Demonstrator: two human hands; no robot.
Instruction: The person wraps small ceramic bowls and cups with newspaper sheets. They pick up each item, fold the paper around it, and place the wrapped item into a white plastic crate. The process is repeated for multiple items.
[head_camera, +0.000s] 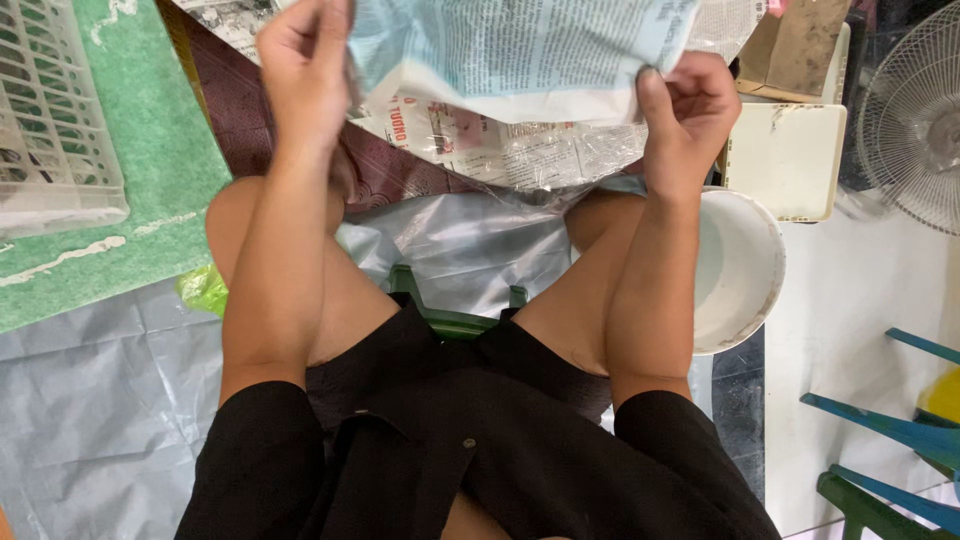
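I am holding the pale blue printed sheet (520, 45) stretched between my fingers, left hand (305, 60) and right hand (685, 105) both pinching its lower corners, so I am judging even tension keeps it untorn.

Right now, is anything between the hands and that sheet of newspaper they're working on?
Nothing visible does. The left hand and the right hand both already grip the newspaper sheet at its edges, held above the knees.
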